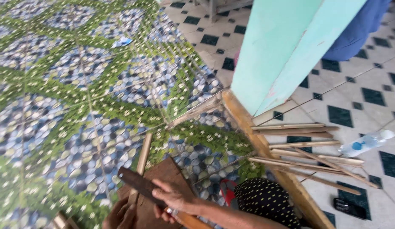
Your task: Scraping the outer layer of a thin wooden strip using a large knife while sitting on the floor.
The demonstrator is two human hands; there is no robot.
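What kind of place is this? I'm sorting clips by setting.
Probably the floor of a home or porch used for handwork: a pebble-patterned mat, a tiled floor strewn with split bamboo strips, and the right hand gripping a heavy blade over a wooden board.

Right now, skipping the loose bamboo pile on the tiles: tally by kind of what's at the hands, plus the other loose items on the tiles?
Knife, gripped in right hand: 1
Bamboo strip crossed by the blade, next to left hand: 1
Wooden block: 1
Clear plastic bottle: 1
Dark phone-like device: 1
Total: 5
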